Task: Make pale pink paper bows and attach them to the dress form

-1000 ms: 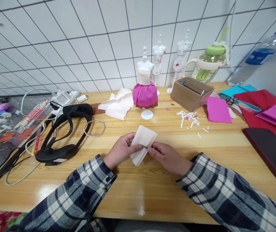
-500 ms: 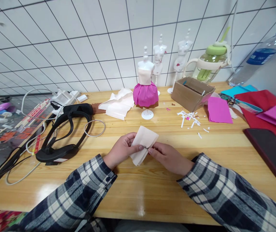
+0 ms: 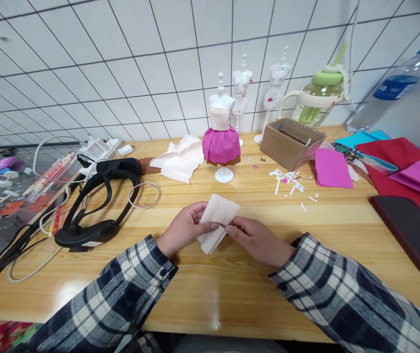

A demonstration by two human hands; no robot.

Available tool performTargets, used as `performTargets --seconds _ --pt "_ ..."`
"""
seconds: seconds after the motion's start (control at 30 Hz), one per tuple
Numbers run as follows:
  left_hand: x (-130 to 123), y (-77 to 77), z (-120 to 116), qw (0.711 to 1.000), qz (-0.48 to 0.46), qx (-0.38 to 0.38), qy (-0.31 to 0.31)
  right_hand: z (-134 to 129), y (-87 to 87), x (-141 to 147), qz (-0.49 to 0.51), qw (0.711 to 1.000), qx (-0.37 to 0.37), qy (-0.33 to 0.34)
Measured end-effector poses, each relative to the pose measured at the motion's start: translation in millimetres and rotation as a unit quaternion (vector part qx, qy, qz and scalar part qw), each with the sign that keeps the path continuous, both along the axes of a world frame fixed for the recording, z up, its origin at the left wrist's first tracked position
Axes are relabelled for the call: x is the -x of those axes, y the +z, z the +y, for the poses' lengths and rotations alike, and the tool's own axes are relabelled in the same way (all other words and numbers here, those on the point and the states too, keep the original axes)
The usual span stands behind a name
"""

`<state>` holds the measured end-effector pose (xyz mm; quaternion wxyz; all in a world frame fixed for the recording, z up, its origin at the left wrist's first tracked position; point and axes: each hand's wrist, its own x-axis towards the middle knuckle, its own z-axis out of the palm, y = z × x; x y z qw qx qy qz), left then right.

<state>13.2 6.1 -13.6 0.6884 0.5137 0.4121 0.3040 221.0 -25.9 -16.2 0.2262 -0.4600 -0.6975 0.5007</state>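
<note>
Both hands meet low over the middle of the wooden table, closed on one piece of folded cream paper [image 3: 220, 208]. My left hand [image 3: 183, 228] pinches it from the left, thumb on top and fingers underneath. From the right, my right hand [image 3: 256, 241] grips the same paper's edge between thumb and fingers. A thin dark line shows between the two thumb tips; whether it is a fold, a gap or a small object I cannot tell. Beyond the paper stands a small white dress form [image 3: 221, 115] wearing a cream top and a puffed magenta skirt [image 3: 220, 146].
Two bare dress forms [image 3: 241, 90] stand behind. White paper scraps [image 3: 286, 181], a cardboard box [image 3: 290, 147], magenta paper [image 3: 333, 169] and a phone [image 3: 410, 235] lie rightward. A crumpled cream sheet [image 3: 182, 157] and black headset [image 3: 85, 211] lie left.
The view has shifted very slightly. Both hands keep hold of the cream paper in nearly the same place, and the dark line between the thumbs looks a little longer.
</note>
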Motion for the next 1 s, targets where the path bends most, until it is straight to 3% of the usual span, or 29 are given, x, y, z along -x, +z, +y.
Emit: performTargets --seconds 0.67,1.0 --pt "-5.7 2.1 -2.8 1.000 -0.022 0.019 -0.011 -0.6 -0.5 2.5 0.013 1.000 -0.009 0.023" --pt "2.8 -5.9 1.4 0.998 -0.057 0.002 0.005 4.1 -9.3 -0.3 0.048 0.998 0.000 -0.035"
